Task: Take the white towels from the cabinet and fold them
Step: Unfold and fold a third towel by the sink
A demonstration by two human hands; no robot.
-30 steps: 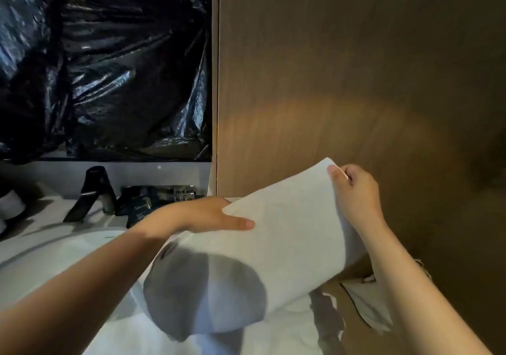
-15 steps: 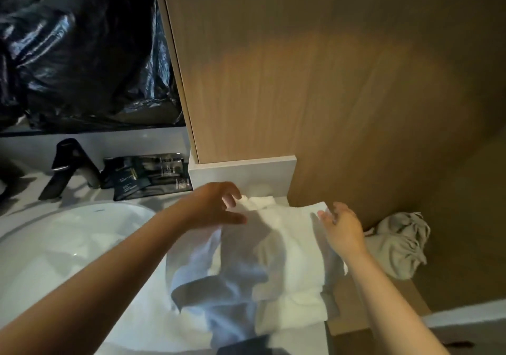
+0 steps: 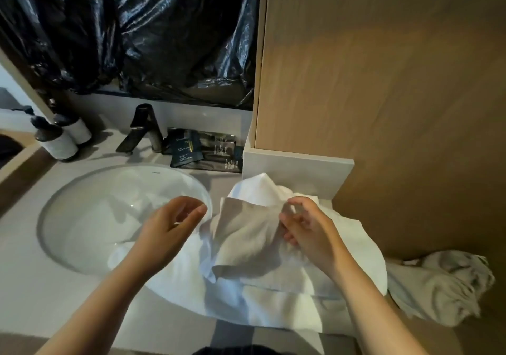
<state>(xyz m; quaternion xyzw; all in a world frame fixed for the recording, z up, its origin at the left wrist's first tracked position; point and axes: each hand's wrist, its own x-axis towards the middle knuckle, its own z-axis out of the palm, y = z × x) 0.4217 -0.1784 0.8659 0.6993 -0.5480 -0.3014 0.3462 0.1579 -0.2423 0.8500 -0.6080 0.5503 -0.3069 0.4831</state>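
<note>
Pinching a raised fold of the white towel (image 3: 246,234) is the right hand (image 3: 309,234); the left hand (image 3: 169,226) hovers empty, fingers (image 3: 201,209) loosely curled. The towel lies at the worktop (image 3: 32,300) right edge, overlapping the sink (image 3: 90,217).

This is a bathroom, most likely a hotel's. A round white basin (image 3: 109,204) is sunk into a pale stone counter (image 3: 35,286), with a dark angular tap (image 3: 146,127) behind it. Two pump bottles (image 3: 59,143) stand at the back left, and small dark toiletry sachets (image 3: 189,152) lie in a row beside the tap. White towels (image 3: 273,308) are heaped on the counter's right end, against a wood-panelled wall (image 3: 383,108). Black plastic sheeting (image 3: 164,31) covers the wall above the basin.
</note>
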